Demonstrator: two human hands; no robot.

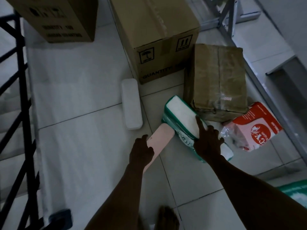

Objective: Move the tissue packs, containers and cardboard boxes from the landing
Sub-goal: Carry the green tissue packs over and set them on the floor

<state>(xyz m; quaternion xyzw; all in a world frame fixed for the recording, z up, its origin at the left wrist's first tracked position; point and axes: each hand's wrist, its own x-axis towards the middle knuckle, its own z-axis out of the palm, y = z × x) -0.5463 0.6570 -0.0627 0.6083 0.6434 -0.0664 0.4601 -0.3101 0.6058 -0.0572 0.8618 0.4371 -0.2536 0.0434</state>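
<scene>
Green tissue pack (181, 113) lying on floor tiles (83, 113), against brown parcel (217, 80), overlapping pink container (159, 140). Right hand (207, 141) curled over its near edge, index straight on top; left hand (141, 150) pinching the container's end. Best to lift pack first, clear of container. Cardboard box (157, 39), white container (132, 103), red tissue pack (255, 128) close by. Black railing (16, 97) at left. Dim light.

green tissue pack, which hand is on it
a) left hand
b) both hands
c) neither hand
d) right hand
D: the right hand holds the green tissue pack, with its index finger stretched along the white top. The left hand holds the pink container beside the pack.
</scene>
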